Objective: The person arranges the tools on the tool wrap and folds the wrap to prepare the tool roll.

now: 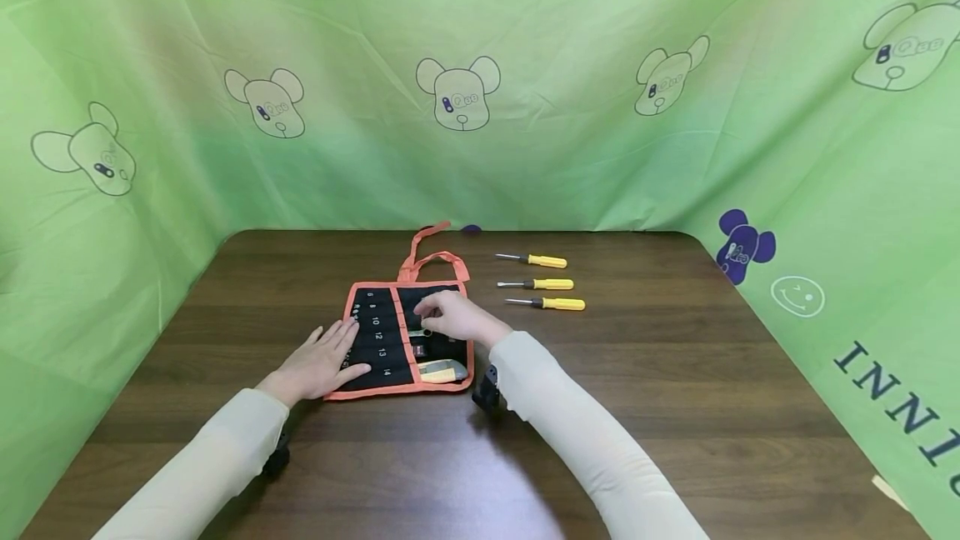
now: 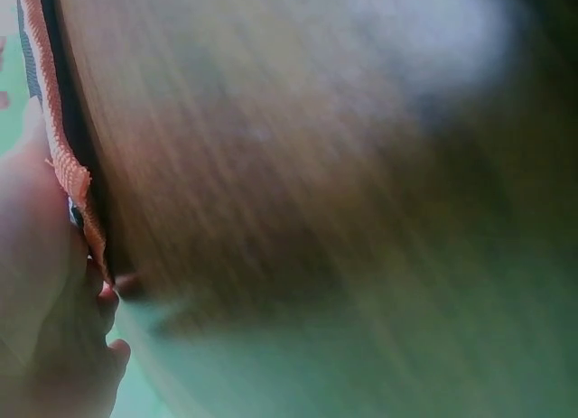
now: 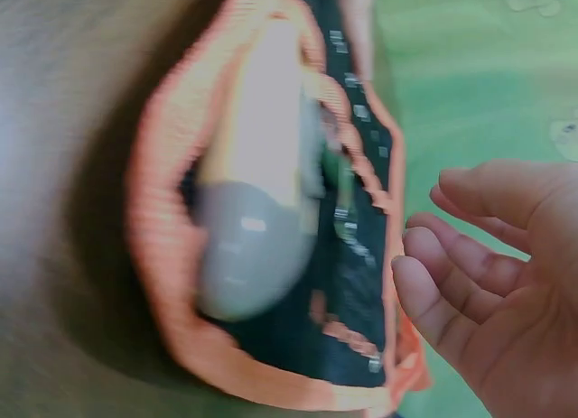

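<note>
My left hand (image 1: 318,365) comes in from the left side of the worktop (image 1: 247,298), its pale sleeve pulled down to the wrist. It lies with the fingers straight and spread on the left part of an open black tool pouch (image 1: 366,361) edged in orange, just pressing on it and grasping nothing. The pouch lies left of the worktop's middle, toward the far edge, and white numbers such as 10, 12, 13 and 14 run down its row of pockets. Two orange straps (image 1: 412,269) trail from its far side toward the worktop's far edge.

In the pouch's right half, a grey-ended yellow tool (image 1: 442,371) sits in the nearest pocket, with a small green item (image 1: 417,333) further up, too blurred to name. Over that half hangs my right hand (image 1: 455,315), fingers loosely bent; from the right wrist I see thumb and fingers apart, with nothing between them.

To the right of my right hand, apart from the pouch, three yellow-handled screwdrivers (image 1: 553,284) lie in a row, one behind another, their tips pointing left, the last nearest the worktop's far edge.
</note>
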A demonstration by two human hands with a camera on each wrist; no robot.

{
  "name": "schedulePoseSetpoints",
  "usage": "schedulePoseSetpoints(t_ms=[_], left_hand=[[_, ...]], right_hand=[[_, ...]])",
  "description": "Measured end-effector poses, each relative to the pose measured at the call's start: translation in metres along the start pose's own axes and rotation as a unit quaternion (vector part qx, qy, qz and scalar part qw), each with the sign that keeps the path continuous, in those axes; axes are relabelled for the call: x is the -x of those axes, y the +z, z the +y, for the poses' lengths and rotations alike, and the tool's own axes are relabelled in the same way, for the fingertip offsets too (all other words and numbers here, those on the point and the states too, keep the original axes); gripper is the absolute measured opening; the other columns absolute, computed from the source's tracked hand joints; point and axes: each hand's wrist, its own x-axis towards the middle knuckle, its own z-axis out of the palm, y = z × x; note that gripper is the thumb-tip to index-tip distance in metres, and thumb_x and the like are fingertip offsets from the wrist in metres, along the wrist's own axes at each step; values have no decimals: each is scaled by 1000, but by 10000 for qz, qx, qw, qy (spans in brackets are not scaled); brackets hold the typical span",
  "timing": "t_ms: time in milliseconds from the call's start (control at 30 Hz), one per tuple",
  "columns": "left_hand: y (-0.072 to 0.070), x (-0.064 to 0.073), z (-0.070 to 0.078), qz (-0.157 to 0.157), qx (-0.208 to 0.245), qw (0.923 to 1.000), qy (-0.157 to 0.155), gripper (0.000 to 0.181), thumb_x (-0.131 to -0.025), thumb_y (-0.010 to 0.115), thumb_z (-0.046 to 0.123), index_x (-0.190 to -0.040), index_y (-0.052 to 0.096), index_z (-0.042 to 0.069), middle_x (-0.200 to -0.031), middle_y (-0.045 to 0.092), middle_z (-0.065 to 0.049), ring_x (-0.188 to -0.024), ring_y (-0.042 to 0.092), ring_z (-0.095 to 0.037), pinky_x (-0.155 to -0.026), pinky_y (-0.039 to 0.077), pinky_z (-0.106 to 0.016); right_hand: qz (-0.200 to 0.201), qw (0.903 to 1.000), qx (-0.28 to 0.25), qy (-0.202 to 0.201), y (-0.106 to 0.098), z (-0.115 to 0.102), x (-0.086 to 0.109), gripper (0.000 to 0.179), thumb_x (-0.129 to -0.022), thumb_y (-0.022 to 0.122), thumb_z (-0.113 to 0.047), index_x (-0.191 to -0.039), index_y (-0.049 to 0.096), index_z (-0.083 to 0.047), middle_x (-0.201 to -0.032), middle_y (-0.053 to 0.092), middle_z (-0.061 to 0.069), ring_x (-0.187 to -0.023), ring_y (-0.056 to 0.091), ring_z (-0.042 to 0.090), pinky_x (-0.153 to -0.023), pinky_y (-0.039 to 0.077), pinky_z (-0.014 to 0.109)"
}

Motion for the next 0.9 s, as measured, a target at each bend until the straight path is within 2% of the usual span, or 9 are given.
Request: schedulePoseSetpoints(t_ms=[100,200,433,567,900], left_hand=[[0,0,0,-1,11,10000,-9,78,-94,40,51,-143,20,-7,-148,18,-23,-135,15,-37,-105,11,-54],[0,0,0,7,7,10000,0,78,-94,40,51,-143,21,-7,-148,18,-23,-135,16,-37,-105,11,-54],[0,1,1,45,1,10000,54,79,-94,39,53,-142,22,-8,-147,19,-24,-134,17,-38,-105,12,-55],[0,0,0,47,-24,10000,78,80,-94,38,53,-141,22,-9,-147,20,-25,-134,17,-39,-104,13,-55],[-3,1,2,32,-19,10000,62,79,-94,38,53,-142,23,-8,-147,20,-24,-134,18,-38,-104,13,-55]], right_hand=[[91,9999,-51,-84,-11,-4,2,27,-91,56,-6,-117,60,2,-109,61,11,-91,59,22,-75,49,33],[263,9994,31,-228,-23,-8,3,28,-91,57,-8,-118,60,1,-112,61,12,-98,57,20,-82,46,32],[556,9981,-5,-248,-52,-13,12,30,-92,56,-12,-121,59,-4,-117,59,11,-102,55,21,-85,45,36],[798,9965,-104,-213,-66,-12,18,30,-92,57,-14,-121,59,-6,-115,58,6,-99,54,21,-82,45,37],[1351,9901,-258,-265,-96,0,33,30,-91,59,-14,-119,60,-5,-115,59,10,-96,55,21,-79,46,36]])
